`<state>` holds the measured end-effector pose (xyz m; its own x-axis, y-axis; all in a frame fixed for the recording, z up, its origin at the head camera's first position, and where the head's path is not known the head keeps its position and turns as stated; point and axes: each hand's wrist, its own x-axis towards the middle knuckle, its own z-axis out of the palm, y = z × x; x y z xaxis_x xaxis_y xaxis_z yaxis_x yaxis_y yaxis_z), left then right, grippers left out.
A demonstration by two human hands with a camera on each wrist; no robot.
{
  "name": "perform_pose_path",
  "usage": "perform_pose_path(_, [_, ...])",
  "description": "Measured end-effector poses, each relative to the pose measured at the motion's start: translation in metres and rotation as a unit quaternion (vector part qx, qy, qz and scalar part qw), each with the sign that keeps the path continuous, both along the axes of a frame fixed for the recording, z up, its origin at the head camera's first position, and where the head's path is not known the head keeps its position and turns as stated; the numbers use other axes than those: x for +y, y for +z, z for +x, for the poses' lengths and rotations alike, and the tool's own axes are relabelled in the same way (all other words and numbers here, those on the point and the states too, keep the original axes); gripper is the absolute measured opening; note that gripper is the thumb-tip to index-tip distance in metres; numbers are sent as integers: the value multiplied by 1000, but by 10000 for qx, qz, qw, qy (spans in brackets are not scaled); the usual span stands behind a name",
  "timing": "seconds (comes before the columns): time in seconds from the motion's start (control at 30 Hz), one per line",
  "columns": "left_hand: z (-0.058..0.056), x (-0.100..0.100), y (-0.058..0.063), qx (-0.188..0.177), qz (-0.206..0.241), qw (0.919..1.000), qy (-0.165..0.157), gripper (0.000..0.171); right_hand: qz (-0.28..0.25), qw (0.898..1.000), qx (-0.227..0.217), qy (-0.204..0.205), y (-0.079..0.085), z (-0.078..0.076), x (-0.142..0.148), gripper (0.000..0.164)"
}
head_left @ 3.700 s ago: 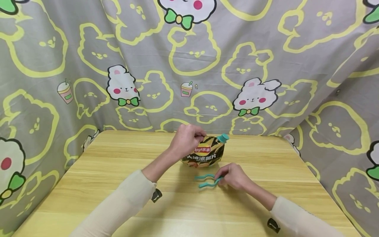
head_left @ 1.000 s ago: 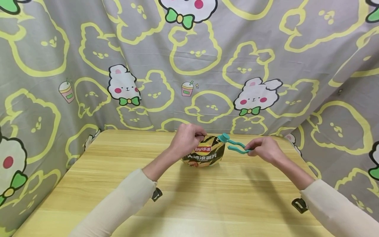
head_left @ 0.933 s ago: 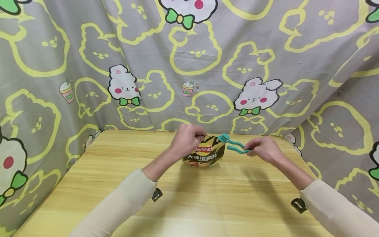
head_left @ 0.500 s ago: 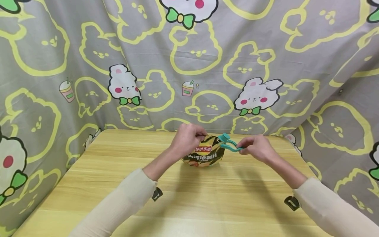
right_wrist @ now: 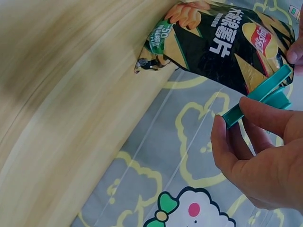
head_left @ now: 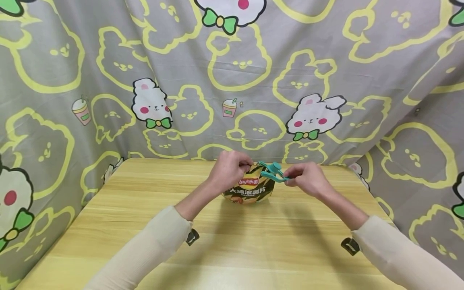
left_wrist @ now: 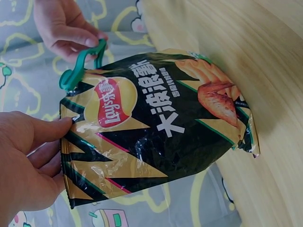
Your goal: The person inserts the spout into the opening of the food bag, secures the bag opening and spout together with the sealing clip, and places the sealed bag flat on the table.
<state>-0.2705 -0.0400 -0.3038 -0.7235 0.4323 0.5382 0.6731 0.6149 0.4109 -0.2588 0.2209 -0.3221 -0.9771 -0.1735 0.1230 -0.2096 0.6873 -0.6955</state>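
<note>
A black and gold bag of potato chips [head_left: 250, 191] stands on the table, seen face-on in the left wrist view. My left hand [head_left: 230, 169] pinches its top edge, thumb on the printed front. At the bag's top right corner sits a teal cap-like piece [head_left: 276, 166]. My right hand [head_left: 308, 178] pinches the hinge end of a teal bag clip [head_left: 273, 176] between thumb and fingertips. The clip's two arms stand apart, one in front of the bag's corner and one behind it. In the right wrist view, the clip [right_wrist: 258, 94] slants across the corner.
The wooden table [head_left: 217, 249] runs back to a grey patterned curtain [head_left: 246, 80], which also hangs along both sides. A dark buckle-like piece [head_left: 192, 237] shows by the left sleeve, and another [head_left: 350, 246] by the right sleeve.
My right hand has raised the bag clip from low in front of the bag, then moved it leftward over the top right corner. The left hand keeps its pinch on the bag.
</note>
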Motion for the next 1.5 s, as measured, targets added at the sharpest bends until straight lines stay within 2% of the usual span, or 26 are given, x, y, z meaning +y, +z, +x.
perform_pose_path(0.37, [-2,0,-1,0,59,10000,-8,19,-113,9998,150,1,2,1,-11,13])
perform_pose_path(0.77, [-2,-1,-2,97,38,9999,-36,17,-308,9995,109,-51,0,-1,-17,16])
perform_pose_path(1.07, [-1,-2,-2,-10,118,9999,-13,15,-402,9991,93,-70,0,-2,-18,18])
perform_pose_path(1.33, [-1,-2,-2,-36,119,9999,-6,15,-609,9981,-13,-32,0,-3,-19,33])
perform_pose_path(1.5, [0,-2,-1,-10,107,9999,11,15,-450,9989,94,-4,-1,-4,-18,37])
